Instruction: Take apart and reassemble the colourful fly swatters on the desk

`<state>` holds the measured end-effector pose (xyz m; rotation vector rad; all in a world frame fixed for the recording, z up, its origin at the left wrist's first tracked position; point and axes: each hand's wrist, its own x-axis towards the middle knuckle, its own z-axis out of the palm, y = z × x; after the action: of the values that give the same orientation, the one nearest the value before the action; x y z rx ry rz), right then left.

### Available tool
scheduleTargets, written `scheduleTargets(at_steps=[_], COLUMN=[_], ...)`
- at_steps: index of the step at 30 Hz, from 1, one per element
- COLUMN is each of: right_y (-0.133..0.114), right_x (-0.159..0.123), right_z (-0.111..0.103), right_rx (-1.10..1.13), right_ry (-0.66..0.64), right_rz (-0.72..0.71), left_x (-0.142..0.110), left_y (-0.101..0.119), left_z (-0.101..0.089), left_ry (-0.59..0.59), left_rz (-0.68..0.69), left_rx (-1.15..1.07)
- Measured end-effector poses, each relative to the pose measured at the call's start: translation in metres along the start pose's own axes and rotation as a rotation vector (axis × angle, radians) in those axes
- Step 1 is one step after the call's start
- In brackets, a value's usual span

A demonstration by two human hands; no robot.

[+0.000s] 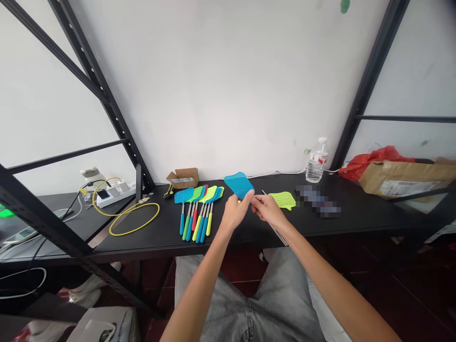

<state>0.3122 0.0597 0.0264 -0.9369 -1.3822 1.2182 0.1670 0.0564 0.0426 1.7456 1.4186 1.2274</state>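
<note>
A blue perforated fly swatter head (pixel 238 184) is raised above the black table, its broad end tilted up and to the left. My left hand (pixel 236 209) is closed on its lower edge, thumb on top. Pressed together at the head's lower right corner are the fingers of my right hand (pixel 265 207). A thin metal rod (pixel 280 236) passes under my right hand; whether the hand grips it is hidden. Just beyond that hand lies a yellow-green swatter head (pixel 284 200). To the left, several whole fly swatters (pixel 195 213) in blue, green, red and yellow lie in a row.
Behind the swatters stands an open small cardboard box (pixel 183 177). A yellow cable (pixel 134 218) loops near a white power strip (pixel 116 194) at left. On the right are a water bottle (pixel 317 161), a blurred item (pixel 318 201) and a large carton (pixel 402 183). Black shelf posts rise on both sides.
</note>
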Motion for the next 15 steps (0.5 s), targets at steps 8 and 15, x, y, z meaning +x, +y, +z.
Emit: scheduleTargets(at_steps=[8, 15], right_y=[0.000, 0.005], right_x=[-0.003, -0.009], right_z=[0.025, 0.016], right_rx=[0.265, 0.195], right_ry=[-0.063, -0.021], right_rz=[0.141, 0.126], left_x=[0.013, 0.048], left_y=[-0.001, -0.004], left_z=[0.021, -0.022], left_ry=[0.258, 0.657], left_rz=[-0.053, -0.204], left_rx=[-0.604, -0.447])
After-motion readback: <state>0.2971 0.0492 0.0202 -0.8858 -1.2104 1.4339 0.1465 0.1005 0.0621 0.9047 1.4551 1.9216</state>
